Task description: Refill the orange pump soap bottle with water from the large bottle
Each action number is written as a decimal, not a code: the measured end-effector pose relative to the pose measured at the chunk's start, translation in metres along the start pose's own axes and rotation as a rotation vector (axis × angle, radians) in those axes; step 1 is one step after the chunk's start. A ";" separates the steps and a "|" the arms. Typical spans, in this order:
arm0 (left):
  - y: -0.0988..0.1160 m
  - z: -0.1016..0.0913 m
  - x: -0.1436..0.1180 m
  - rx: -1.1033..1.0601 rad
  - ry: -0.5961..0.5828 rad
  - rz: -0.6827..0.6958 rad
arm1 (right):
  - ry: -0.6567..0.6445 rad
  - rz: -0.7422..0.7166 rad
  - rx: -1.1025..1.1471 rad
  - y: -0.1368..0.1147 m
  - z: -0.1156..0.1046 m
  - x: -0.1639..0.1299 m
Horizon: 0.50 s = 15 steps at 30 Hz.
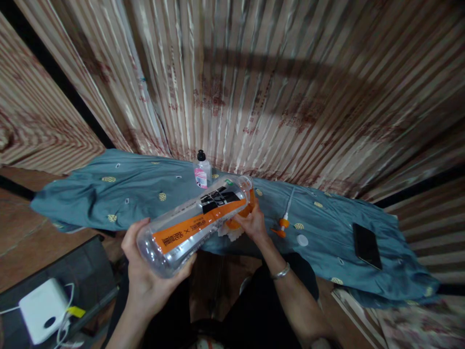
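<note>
A large clear plastic bottle (196, 225) with an orange and black label lies tilted across the head view, its mouth up and to the right. Fingers of my left hand (150, 276) wrap round its base. Just under the bottle's mouth, my right hand (256, 223) is closed round an orange container (248, 207), mostly hidden by the bottle and fingers. Whether mouth and container touch, I cannot tell. White crumpled tissue (232, 234) shows below them. To the right lie an orange pump head (283, 224) with a clear tube and a round white cap (302, 240).
A small bottle with a black cap (202, 172) stands at the back of the cloth-covered table (145, 194). A black phone (366, 245) lies at the right. Lower left, a white device with cables (43, 310) rests on a dark stand. A striped curtain (232, 97) hangs behind.
</note>
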<state>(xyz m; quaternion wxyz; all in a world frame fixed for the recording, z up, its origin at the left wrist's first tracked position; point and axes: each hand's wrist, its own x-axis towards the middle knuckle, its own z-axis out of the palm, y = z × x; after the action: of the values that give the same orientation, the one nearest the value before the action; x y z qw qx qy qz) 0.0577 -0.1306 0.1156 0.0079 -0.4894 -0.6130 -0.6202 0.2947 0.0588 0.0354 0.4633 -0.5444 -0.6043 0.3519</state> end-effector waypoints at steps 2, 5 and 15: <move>-0.002 0.000 0.000 0.006 0.001 0.004 | 0.000 -0.003 -0.005 0.000 0.000 0.000; -0.007 0.000 -0.002 0.021 -0.010 0.015 | 0.005 0.002 -0.005 0.002 -0.001 0.001; 0.000 0.000 0.000 -0.022 -0.004 0.033 | -0.006 -0.012 0.008 -0.004 -0.002 -0.001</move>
<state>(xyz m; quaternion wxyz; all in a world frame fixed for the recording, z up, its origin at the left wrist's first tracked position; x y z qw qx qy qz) 0.0579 -0.1305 0.1159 0.0115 -0.5008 -0.5982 -0.6255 0.2956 0.0571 0.0395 0.4659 -0.5376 -0.6076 0.3531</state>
